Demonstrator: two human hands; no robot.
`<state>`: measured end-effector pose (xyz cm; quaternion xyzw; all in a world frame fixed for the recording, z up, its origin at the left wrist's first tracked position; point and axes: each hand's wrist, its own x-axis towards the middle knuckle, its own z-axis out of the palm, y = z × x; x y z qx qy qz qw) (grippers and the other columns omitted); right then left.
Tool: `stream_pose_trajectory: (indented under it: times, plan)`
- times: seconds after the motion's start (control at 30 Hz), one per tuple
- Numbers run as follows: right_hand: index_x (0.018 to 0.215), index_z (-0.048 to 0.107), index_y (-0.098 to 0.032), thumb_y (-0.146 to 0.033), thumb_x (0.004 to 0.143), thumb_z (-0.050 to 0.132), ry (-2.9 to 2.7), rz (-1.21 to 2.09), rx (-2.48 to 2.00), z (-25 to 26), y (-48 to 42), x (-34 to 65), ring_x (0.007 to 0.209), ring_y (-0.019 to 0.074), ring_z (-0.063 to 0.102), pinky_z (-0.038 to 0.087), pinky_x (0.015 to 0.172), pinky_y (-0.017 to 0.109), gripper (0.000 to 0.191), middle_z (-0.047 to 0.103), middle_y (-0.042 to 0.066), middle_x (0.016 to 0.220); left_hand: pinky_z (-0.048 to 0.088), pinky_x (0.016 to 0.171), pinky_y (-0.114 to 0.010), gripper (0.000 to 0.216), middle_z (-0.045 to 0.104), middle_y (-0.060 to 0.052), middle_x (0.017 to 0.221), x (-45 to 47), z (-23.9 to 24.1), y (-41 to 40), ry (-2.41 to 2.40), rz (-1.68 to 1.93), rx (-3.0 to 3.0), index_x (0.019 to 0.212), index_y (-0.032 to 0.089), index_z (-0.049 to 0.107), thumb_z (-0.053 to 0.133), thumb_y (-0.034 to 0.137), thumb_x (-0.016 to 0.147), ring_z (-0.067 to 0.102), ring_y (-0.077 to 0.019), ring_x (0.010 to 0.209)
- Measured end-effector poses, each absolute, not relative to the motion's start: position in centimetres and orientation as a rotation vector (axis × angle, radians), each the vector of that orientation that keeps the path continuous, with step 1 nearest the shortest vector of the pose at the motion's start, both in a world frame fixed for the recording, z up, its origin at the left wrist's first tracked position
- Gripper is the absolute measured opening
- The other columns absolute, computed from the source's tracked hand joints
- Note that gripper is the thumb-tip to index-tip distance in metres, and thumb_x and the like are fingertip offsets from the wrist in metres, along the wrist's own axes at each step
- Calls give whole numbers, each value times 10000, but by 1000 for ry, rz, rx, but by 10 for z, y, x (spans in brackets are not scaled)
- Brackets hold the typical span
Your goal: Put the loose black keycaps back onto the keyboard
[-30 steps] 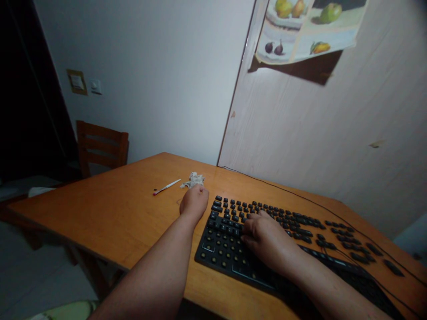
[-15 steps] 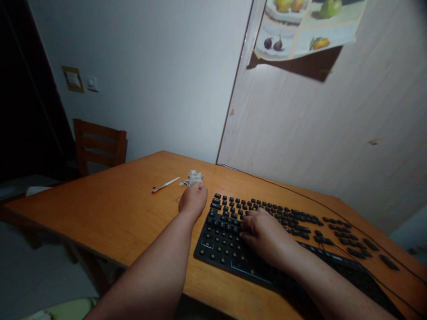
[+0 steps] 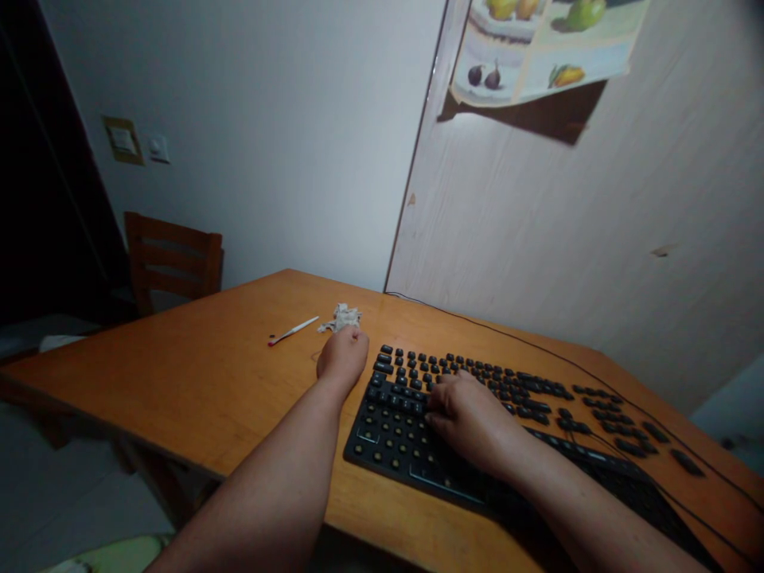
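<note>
My left hand (image 3: 344, 356) rests on the table as a closed fist, left of the keyboard's top corner; anything inside it is hidden. Just beyond the fist lies a crumpled grey-white tissue (image 3: 342, 317). My right hand (image 3: 462, 410) is over the black keyboard (image 3: 391, 446), its fingers curled down at the upper rows. Whatever its fingertips pinch is hidden. A few fitted keycaps (image 3: 399, 401) show at the upper left of the keyboard, left of those fingertips. Lower down, bare key sockets are exposed. Loose black keycaps (image 3: 528, 384) are laid out in rows behind the keyboard.
A thin white stick with a red tip (image 3: 294, 330) lies on the wooden table (image 3: 196, 382) at the left. Black cable (image 3: 501, 328) runs along the back and right. A wooden chair (image 3: 173, 259) stands beyond the left edge, and a fruit picture (image 3: 540, 60) hangs on the wall.
The whole view has shifted slightly left. Both hands keep nearly the same place and pose beside and over the keyboard; no keycap has visibly moved.
</note>
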<state>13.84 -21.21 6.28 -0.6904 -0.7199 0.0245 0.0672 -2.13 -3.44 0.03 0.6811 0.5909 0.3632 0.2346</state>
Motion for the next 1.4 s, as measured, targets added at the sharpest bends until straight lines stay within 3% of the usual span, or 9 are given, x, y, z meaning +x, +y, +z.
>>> stream_pose_trajectory:
  times: [0.37,0.67,0.97,1.4]
  plan:
    - [682,643,-191,-193,771,655,-2169,72,-2056,60,-211,140,847,204,511,360,776,306,90,650,39,811,291,573,-275,277,719,-12,866,-21,-3,-32,1641,1002,1884,888,279,715,474,411,850,587,-187,720]
    - [793,713,-199,-242,836,627,-2164,96,-2021,57,-217,149,893,218,538,385,785,312,106,658,56,855,290,569,-271,291,717,-25,852,-20,-4,-30,1636,997,1907,899,264,716,462,400,853,581,-183,701]
    - [763,717,-204,-166,866,545,-2191,45,-1968,60,-231,157,848,203,518,379,805,320,204,638,49,802,299,565,-272,288,705,-23,811,-22,-5,-30,1612,1015,1889,867,258,714,468,407,848,577,-185,701]
    - [882,759,-211,-131,859,542,-2200,97,-1938,59,-234,150,890,215,507,386,790,310,232,650,60,864,308,584,-270,283,725,-30,876,-21,-1,-32,1636,983,1881,919,263,718,477,395,853,600,-191,737]
